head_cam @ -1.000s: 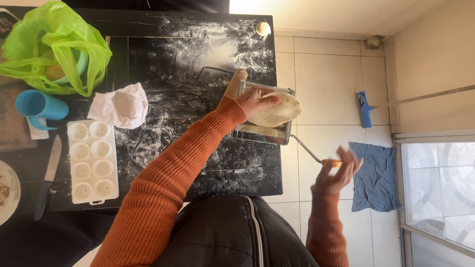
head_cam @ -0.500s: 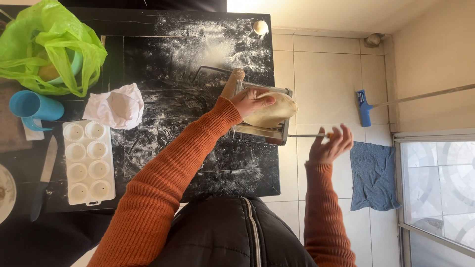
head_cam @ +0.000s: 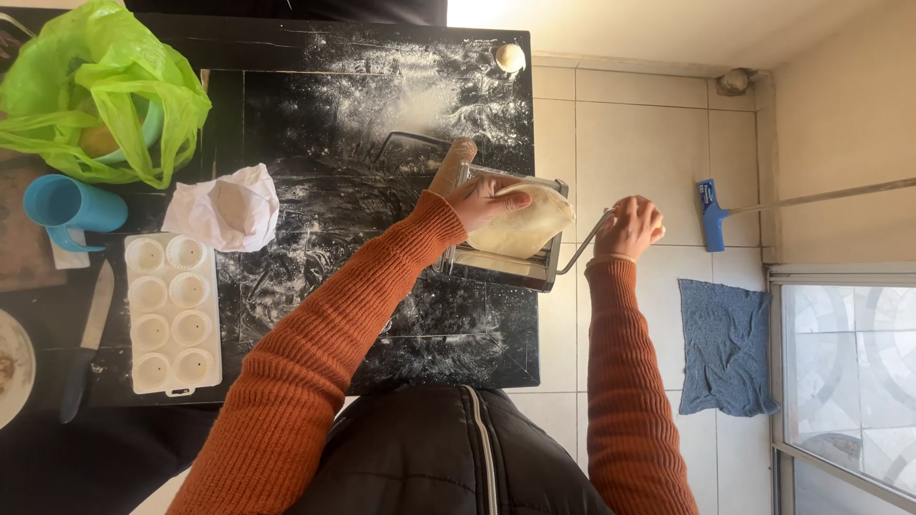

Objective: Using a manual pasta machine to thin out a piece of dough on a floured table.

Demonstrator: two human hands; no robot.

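A metal pasta machine (head_cam: 515,272) stands at the right edge of the floured black table (head_cam: 315,200). A pale sheet of dough (head_cam: 530,224) lies over its top. My left hand (head_cam: 482,200) rests on the dough and holds it against the machine. My right hand (head_cam: 630,227) is shut on the handle of the machine's crank (head_cam: 580,250), out past the table edge over the tiled floor. Both arms wear orange knit sleeves.
A white ravioli mould (head_cam: 172,315), a crumpled white paper (head_cam: 224,210), a blue cup (head_cam: 67,205), a green plastic bag (head_cam: 100,91) and a knife (head_cam: 86,339) lie at the left. A small dough ball (head_cam: 510,57) sits far off. A blue rag (head_cam: 727,343) and a blue squeegee (head_cam: 711,215) are on the floor.
My right hand has swung the crank handle upward and away from me, from low beside the machine to level with it. My left hand stays on the dough.
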